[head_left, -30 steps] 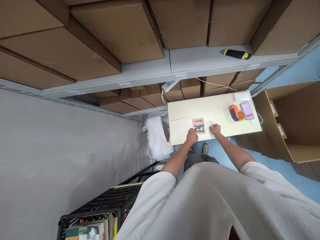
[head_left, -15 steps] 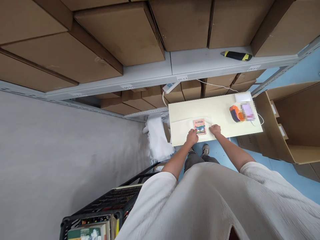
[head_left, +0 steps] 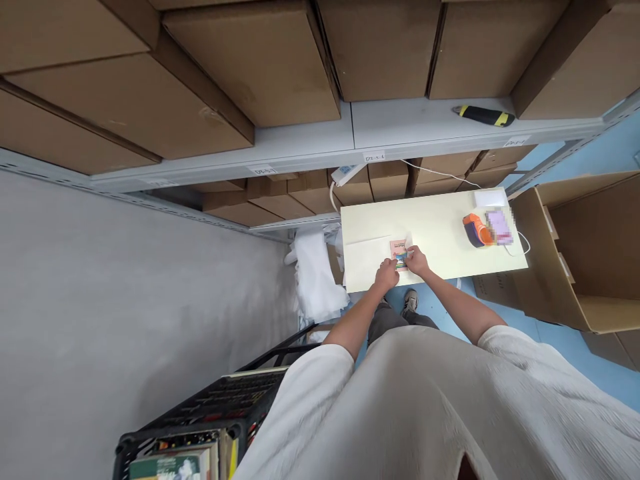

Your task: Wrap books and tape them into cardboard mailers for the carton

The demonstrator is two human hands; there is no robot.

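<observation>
A small pink book [head_left: 397, 247] with a coloured picture on its cover lies on the cream tabletop [head_left: 430, 220], on a thin pale wrapping sheet [head_left: 367, 241]. My left hand [head_left: 387, 275] is closed at the book's lower left edge, fingertips on the cover. My right hand [head_left: 417, 261] pinches the sheet's right flap and lies over the book's right side, hiding part of the cover. The flap stands up a little above the right fingers. How the sheet lies under the book is hidden.
An orange tape dispenser [head_left: 477, 231], a blurred purple item [head_left: 499, 227] and a white block [head_left: 490, 197] are on the table's right end. Boxes fill the shelves; a utility knife [head_left: 484, 116] lies on one shelf. A large open carton [head_left: 555, 267] stands right, a black book crate [head_left: 240, 413] lower left.
My right hand has moved left from beside the book, bringing the sheet's right flap onto the cover. My left hand stays at the book's lower left. The view has shifted slightly.
</observation>
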